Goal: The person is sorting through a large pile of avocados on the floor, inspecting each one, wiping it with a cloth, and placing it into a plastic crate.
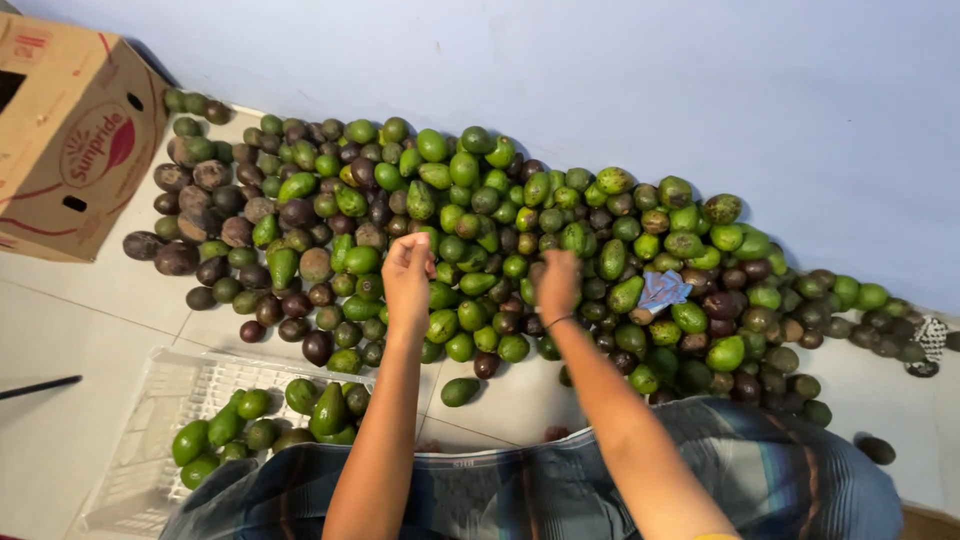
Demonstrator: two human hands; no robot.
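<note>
I'm sorting: my left hand [408, 268] is closed, contents hidden; my right hand [557, 283] reaches into the avocado pile [520, 215], grip unclear. Next, the crate [150, 420].

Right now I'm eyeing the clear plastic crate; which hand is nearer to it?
Left. The left hand hovers above the crate's far right corner; the right hand is farther right.

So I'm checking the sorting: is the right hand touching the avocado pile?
Touching. The head view shows the right hand pressed down into the avocado pile, fingers among the fruit.
</note>
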